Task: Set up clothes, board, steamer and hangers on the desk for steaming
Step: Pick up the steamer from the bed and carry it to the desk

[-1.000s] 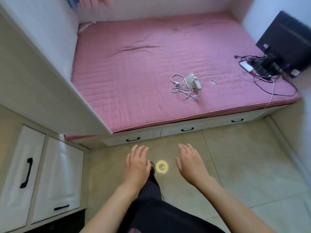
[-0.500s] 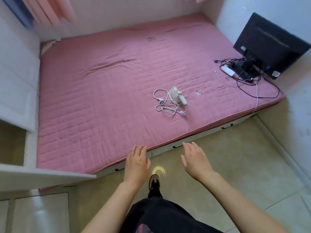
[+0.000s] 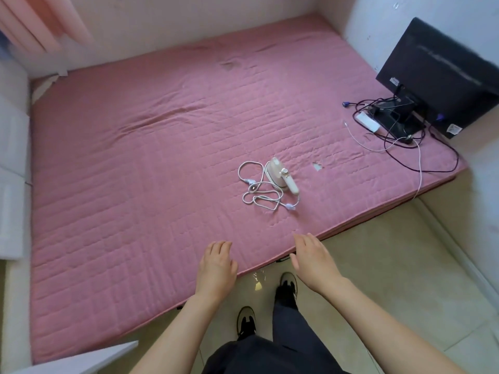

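1. Left hand (image 3: pixel 216 268) and right hand (image 3: pixel 314 261): held out low over the near edge of the pink mattress (image 3: pixel 135 184), fingers relaxed, gripping nothing.
2. Steamer (image 3: pixel 280 175): on the mattress beyond both hands, white cord (image 3: pixel 258 191) looped beside it.
3. Black monitor (image 3: pixel 442 76): far right corner, possibly leaning on the wall.

A pink quilted mattress (image 3: pixel 151 168) fills a white-walled alcove; pale pink curtains (image 3: pixel 40 20) hang far left, a black flat monitor (image 3: pixel 437 74) leans right, glossy beige floor tiles (image 3: pixel 399 265) catch daylight.
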A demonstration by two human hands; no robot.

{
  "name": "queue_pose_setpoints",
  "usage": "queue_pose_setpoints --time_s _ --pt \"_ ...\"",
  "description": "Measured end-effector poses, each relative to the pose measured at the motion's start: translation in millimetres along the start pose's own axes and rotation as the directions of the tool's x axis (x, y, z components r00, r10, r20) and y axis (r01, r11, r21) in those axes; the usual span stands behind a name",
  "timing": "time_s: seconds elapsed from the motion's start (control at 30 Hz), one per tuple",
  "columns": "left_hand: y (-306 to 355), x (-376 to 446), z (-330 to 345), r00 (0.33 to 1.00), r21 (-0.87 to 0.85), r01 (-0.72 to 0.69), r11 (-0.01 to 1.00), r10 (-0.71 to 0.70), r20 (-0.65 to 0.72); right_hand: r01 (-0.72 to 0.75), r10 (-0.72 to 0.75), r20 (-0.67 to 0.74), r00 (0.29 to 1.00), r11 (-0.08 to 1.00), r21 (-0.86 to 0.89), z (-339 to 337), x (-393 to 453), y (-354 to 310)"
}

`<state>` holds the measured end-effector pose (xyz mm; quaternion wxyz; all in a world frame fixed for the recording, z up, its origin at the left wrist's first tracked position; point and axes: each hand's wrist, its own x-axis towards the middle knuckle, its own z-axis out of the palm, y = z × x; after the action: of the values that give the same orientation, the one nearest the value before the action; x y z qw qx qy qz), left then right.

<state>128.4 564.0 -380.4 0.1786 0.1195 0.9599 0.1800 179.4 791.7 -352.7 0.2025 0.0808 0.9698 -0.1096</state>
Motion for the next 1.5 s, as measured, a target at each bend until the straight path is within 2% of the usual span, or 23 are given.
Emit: queue_pose_setpoints --time_s 0.27,0.47,0.6,0.97,1.13,1.23,1.37,1.5 --pt "20 82 20 0.989 -0.032 0.145 0.989 -0.143 0.047 0.076 -0.073 0.120 0.990 0.997 -0.016 -18 97 47" --pt "36 150 36 0.938 -0.152 0.346 0.926 -0.336 0.089 0.143 -0.136 0.205 0.969 0.990 -0.019 -20 174 79" --pt "39 190 57 0.909 -0.196 0.417 0.888 -0.402 0.115 0.183 -0.174 0.234 0.956 0.983 -0.015 -9 217 91" --pt "22 281 146 0.896 -0.245 0.435 0.866 -0.392 0.206 0.192 -0.193 0.264 0.945 0.981 0.033 74 311 102" --pt "3 322 186 0.897 -0.251 0.430 0.867 -0.379 0.227 0.223 -0.204 0.255 0.945 0.973 -0.049 124 352 100" --pt "-8 347 206 0.902 -0.260 0.422 0.868 -0.375 0.213 0.263 -0.236 0.198 0.951 0.957 -0.123 150 377 94" --pt "-19 376 227 0.926 -0.303 0.378 0.875 -0.356 0.125 0.225 -0.207 0.122 0.971 0.961 -0.163 174 411 95" --pt "-25 398 243 0.935 -0.332 0.347 0.877 -0.351 0.049 0.238 -0.214 0.132 0.968 0.951 -0.198 188 426 99"
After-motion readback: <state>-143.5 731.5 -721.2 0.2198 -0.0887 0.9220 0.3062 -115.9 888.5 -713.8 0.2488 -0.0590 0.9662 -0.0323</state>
